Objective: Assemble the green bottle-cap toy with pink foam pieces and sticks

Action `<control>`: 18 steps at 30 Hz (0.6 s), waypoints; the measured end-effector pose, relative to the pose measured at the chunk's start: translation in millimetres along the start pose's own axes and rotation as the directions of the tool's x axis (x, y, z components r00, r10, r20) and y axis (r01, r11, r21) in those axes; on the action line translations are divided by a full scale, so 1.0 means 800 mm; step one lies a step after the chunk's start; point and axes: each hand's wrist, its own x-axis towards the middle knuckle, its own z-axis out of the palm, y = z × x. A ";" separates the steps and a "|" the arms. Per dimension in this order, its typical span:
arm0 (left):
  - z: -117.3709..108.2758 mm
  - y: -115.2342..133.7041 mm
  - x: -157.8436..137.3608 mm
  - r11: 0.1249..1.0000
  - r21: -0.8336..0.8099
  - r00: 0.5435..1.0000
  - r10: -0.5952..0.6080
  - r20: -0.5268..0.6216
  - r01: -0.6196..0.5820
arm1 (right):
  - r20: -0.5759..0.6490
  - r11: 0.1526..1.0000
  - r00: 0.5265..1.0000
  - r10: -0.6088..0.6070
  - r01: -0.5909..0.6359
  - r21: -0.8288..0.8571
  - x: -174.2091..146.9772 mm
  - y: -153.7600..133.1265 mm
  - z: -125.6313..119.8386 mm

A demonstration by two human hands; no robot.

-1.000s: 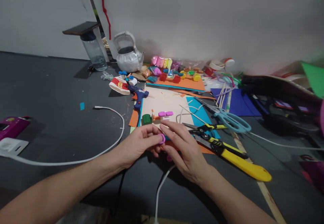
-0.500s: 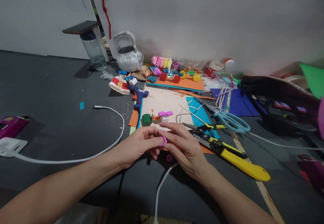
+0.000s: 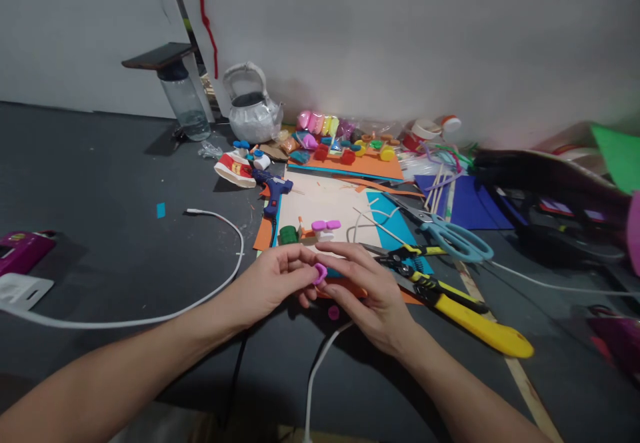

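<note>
Pink ring-like piece [image 3: 320,273]: pinched between thumb and fingers of the left hand [image 3: 280,277], above the counter [image 3: 125,256] towards its near edge. Right hand [image 3: 367,291] curves close by, fingers loosely spread; whether it also grips the piece cannot be told.

Risks, as judged: the piece looks soft, so uneven thumb pressure could flatten or crease it. A slack pinch could let it fall beside the magenta disc [image 3: 333,312] just below. White cable [image 3: 314,376] runs from under the right hand to the near edge; a snag could jolt the hold. Pink-topped model [image 3: 326,225], just beyond the fingers, could be tipped by a knuckle. Yellow-handled tool [image 3: 493,329], towards the counter's right side, points its metal end at the right hand; a sideways slip could nick it.
</note>
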 end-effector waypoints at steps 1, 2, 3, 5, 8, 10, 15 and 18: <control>0.000 0.001 0.000 1.000 0.027 1.000 0.011 -0.011 -0.011 | -0.005 1.000 1.000 -0.002 0.002 0.005 0.000 0.000 0.000; 0.001 0.001 -0.001 0.999 0.049 1.000 0.020 -0.019 -0.019 | -0.014 1.000 1.000 0.000 0.000 0.014 0.000 0.000 0.000; 0.001 0.002 -0.001 0.998 0.062 0.999 0.025 -0.024 -0.023 | -0.020 1.000 1.000 0.007 -0.007 0.024 0.000 0.000 0.001; 0.002 0.005 -0.003 0.997 0.076 0.999 0.021 -0.031 -0.019 | -0.035 0.998 0.999 0.036 -0.034 0.048 0.001 0.000 0.001; 0.003 0.008 -0.004 0.996 0.086 0.999 0.005 -0.039 -0.002 | -0.047 0.989 0.993 0.111 -0.106 0.099 0.002 -0.001 0.001; 0.004 0.009 -0.004 0.997 0.076 0.999 0.002 -0.054 0.003 | -0.052 0.975 0.984 0.168 -0.158 0.153 0.002 -0.001 0.001; 0.002 0.004 -0.002 1.000 0.021 1.000 -0.008 -0.006 0.008 | -0.077 0.949 0.968 0.238 -0.214 0.233 0.000 0.002 0.002; 0.001 -0.002 0.000 0.999 -0.014 0.997 -0.046 0.056 0.047 | -0.073 0.945 0.968 0.241 -0.217 0.245 0.000 0.003 0.004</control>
